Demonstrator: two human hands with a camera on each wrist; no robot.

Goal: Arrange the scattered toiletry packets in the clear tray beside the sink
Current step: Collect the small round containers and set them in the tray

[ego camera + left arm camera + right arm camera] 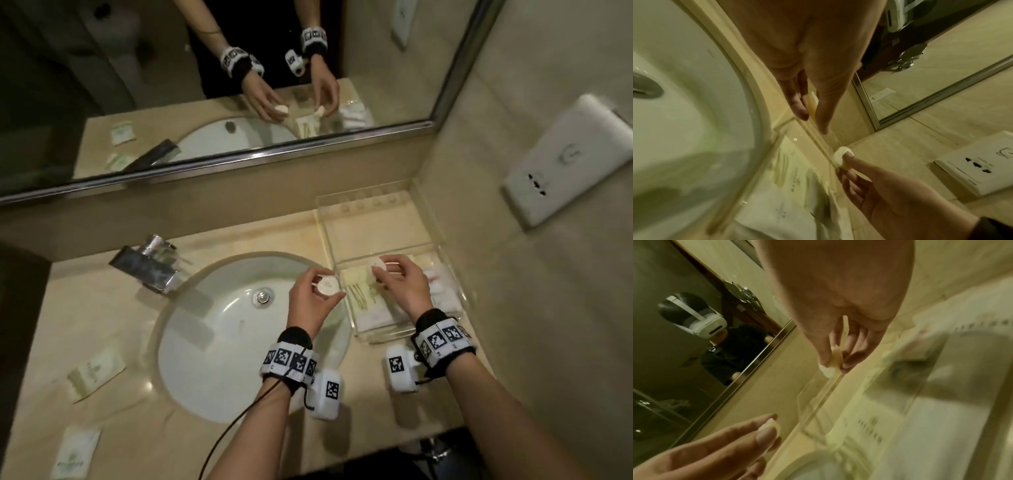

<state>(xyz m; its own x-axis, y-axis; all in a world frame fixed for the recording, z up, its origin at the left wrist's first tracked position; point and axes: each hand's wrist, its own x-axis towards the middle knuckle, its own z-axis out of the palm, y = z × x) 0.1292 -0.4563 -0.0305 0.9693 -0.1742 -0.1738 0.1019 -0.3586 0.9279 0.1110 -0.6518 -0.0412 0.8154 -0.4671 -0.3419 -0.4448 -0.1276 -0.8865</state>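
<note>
A beige stone counter (219, 236) fills the corner of a dim bathroom, with a round white sink (212, 346) set into it, a chrome tap (145, 265) at its far left, a wide mirror (219, 85) above and a white wall socket (565, 164) on the right wall. The clear tray (373, 219) stands just right of the sink; its near half holds flat packets (366, 301), its far half shows bare bottom. Three more loose packets (96, 373) lie on the counter left of the sink.

The left hand (310, 301) hovers over the sink's right rim, fingers and thumb pinching a small round white disc (327, 285). The right hand (402, 286) is above the tray's middle, fingers closed on a second round disc (376, 264).

The left wrist view gives the first disc edge-on (812, 104) between the fingers (800, 110) and shows the right hand (890, 194) holding its disc (839, 158) over the tray's divider. The right wrist view shows that second disc (830, 366) squeezed at the fingertips (846, 364), and the mirror's reflection of a white headset.

Printing on the packets is too blurred to read, and the tray's right side is smeared in the right wrist view. Whether the discs are wrapped cannot be told.
</note>
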